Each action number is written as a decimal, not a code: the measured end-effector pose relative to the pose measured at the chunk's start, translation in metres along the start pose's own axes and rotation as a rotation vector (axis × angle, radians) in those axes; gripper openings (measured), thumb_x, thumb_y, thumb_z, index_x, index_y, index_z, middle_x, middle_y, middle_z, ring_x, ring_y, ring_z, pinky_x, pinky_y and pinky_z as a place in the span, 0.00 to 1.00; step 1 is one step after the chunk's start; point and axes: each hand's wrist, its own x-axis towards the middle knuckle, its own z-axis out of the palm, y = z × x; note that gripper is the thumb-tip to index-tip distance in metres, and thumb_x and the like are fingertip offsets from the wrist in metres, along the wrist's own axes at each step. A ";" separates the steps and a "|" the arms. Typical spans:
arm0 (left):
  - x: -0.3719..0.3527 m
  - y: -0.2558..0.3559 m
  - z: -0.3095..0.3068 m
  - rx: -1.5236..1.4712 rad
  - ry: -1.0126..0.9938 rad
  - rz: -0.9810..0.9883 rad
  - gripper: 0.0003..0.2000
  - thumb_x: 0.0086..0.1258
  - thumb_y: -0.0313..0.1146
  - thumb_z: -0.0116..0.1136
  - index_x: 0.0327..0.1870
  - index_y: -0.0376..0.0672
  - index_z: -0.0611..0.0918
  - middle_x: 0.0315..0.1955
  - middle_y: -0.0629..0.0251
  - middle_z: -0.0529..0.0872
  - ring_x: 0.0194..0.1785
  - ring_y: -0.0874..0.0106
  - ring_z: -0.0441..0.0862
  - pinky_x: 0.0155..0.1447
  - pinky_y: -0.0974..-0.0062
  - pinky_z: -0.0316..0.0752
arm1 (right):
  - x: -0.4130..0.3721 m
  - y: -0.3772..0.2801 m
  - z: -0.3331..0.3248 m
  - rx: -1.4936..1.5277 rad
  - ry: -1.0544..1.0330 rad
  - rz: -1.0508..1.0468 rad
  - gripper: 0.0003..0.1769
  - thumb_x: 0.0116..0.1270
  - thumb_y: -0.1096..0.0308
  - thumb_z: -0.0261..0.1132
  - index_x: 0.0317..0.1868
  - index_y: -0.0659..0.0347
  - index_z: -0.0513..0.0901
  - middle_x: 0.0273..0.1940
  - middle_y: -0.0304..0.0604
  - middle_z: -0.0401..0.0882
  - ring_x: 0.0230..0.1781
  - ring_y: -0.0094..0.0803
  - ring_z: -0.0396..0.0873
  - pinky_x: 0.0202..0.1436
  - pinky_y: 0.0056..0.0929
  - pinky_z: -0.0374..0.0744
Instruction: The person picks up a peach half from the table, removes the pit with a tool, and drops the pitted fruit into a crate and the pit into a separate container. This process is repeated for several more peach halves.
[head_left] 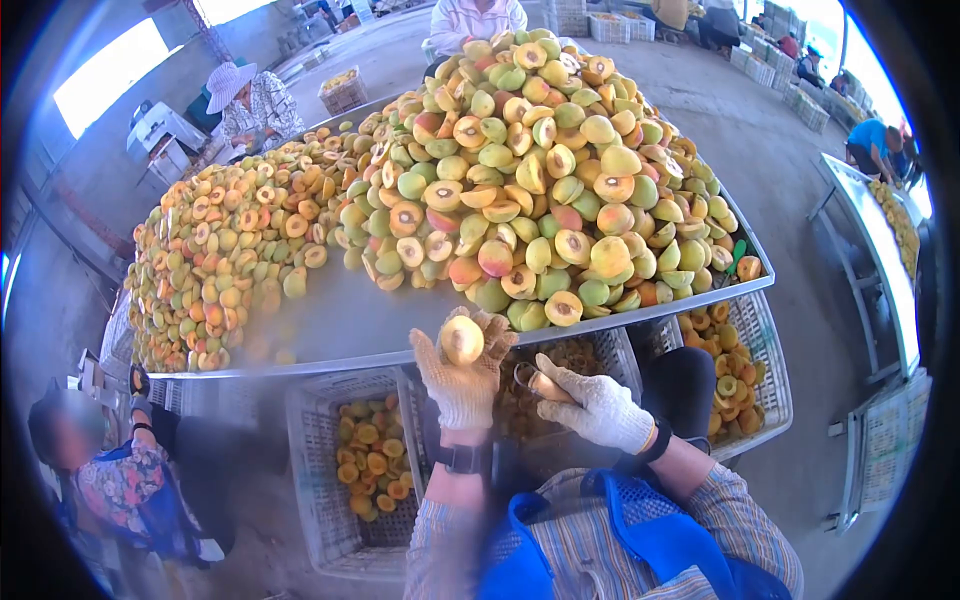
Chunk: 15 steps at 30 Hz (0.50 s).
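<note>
My left hand (462, 392), in a knitted glove, is raised at the near edge of a metal table (315, 328). A yellow peach half (462, 340) is held in its fingers. In my gloved right hand (607, 412) is a pitting tool (548, 388) with a wooden handle and a metal loop. The loop points toward my left hand, apart from the peach half. Beyond both hands rises a large heap of halved peaches (545, 185), many with pits or pit hollows showing.
Below the table edge stand a left crate (302, 430) and a right crate (778, 395), both holding peach halves; another crate (622, 362) sits behind my hands. A green-handled tool (737, 255) lies at the right table corner. A co-worker (130, 480) is at left; others sit across the table.
</note>
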 end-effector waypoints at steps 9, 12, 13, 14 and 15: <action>-0.058 -0.004 0.032 0.188 0.063 -0.025 0.20 0.83 0.47 0.46 0.57 0.36 0.78 0.49 0.54 0.84 0.53 0.61 0.83 0.58 0.65 0.81 | -0.008 -0.033 0.002 -0.076 0.098 0.012 0.30 0.76 0.51 0.61 0.74 0.51 0.72 0.33 0.57 0.85 0.35 0.55 0.86 0.41 0.42 0.83; -0.068 -0.011 0.032 0.484 -0.061 0.083 0.22 0.83 0.50 0.46 0.56 0.37 0.79 0.48 0.55 0.85 0.51 0.62 0.84 0.56 0.66 0.82 | -0.010 -0.024 0.008 -0.089 0.145 -0.062 0.27 0.76 0.52 0.61 0.71 0.52 0.75 0.33 0.57 0.85 0.34 0.56 0.85 0.39 0.44 0.83; -0.070 -0.012 0.034 0.374 -0.019 0.018 0.22 0.83 0.50 0.46 0.55 0.37 0.79 0.47 0.55 0.86 0.51 0.62 0.84 0.56 0.65 0.81 | -0.010 -0.019 0.010 -0.121 0.170 -0.101 0.27 0.76 0.50 0.61 0.69 0.52 0.77 0.32 0.55 0.85 0.32 0.54 0.85 0.35 0.44 0.83; -0.071 -0.012 0.035 0.264 0.023 -0.046 0.22 0.83 0.50 0.46 0.54 0.37 0.80 0.46 0.55 0.86 0.50 0.62 0.84 0.56 0.65 0.81 | -0.009 -0.015 0.011 -0.154 0.195 -0.141 0.26 0.75 0.47 0.60 0.66 0.53 0.79 0.32 0.53 0.86 0.29 0.52 0.86 0.31 0.45 0.83; -0.071 -0.013 0.036 0.266 0.021 -0.049 0.22 0.83 0.50 0.46 0.54 0.37 0.80 0.46 0.55 0.86 0.50 0.62 0.84 0.56 0.65 0.81 | -0.010 -0.011 0.012 -0.153 0.198 -0.139 0.26 0.75 0.47 0.60 0.66 0.53 0.79 0.32 0.53 0.86 0.29 0.52 0.86 0.31 0.45 0.83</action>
